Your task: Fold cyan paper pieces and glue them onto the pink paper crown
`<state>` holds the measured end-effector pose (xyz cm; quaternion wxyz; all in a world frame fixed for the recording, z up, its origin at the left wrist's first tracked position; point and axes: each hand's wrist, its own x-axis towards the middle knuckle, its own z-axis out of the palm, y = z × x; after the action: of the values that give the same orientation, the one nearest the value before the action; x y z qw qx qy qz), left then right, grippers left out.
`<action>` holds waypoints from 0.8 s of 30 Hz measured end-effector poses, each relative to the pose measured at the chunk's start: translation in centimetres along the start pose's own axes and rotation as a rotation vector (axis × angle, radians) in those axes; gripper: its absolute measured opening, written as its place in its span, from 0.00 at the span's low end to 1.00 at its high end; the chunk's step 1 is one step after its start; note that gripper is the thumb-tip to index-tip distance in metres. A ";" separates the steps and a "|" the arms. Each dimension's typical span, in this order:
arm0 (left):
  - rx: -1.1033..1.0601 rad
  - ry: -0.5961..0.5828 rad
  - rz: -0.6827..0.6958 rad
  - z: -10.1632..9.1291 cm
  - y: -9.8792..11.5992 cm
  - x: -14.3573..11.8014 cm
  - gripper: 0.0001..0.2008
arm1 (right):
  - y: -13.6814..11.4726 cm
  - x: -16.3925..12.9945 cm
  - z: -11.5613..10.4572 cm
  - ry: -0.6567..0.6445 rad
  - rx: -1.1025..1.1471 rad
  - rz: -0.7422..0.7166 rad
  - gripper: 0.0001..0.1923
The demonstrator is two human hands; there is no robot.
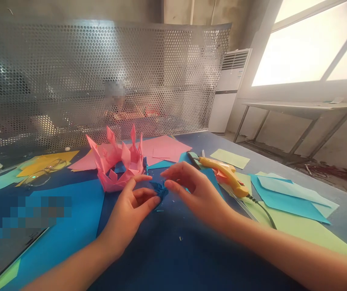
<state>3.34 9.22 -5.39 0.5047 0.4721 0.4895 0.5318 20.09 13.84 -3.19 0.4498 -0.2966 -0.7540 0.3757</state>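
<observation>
Now, step in hand: folding, by my judgement, a small blue paper piece [159,189] low over the blue surface [173,250].
Left hand [132,208]: thumb and fingers pinched together on the piece's left side.
Right hand [191,190]: fingertips closed on its right edge.
Nearby: pink paper crown [115,163] just behind; yellow glue gun [223,173] to the right.
Next move: likely calls for a firm crease with both grips steady.
</observation>
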 end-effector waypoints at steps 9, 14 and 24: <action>0.094 0.001 0.040 0.1 -0.3 0.1 0.14 | 0.0 0.1 -0.2 -0.039 -0.020 -0.063 0.12; 0.106 0.013 0.032 0.0 -0.2 0.0 0.13 | -0.6 0.0 -0.4 -0.139 -0.016 0.043 0.09; 0.009 0.154 0.054 -0.1 -0.6 0.3 0.07 | -0.8 -0.1 -0.8 -0.206 0.002 0.178 0.06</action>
<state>3.31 9.52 -5.94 0.4489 0.4449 0.5165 0.5777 20.77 13.54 -2.35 0.3351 -0.3215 -0.7665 0.4436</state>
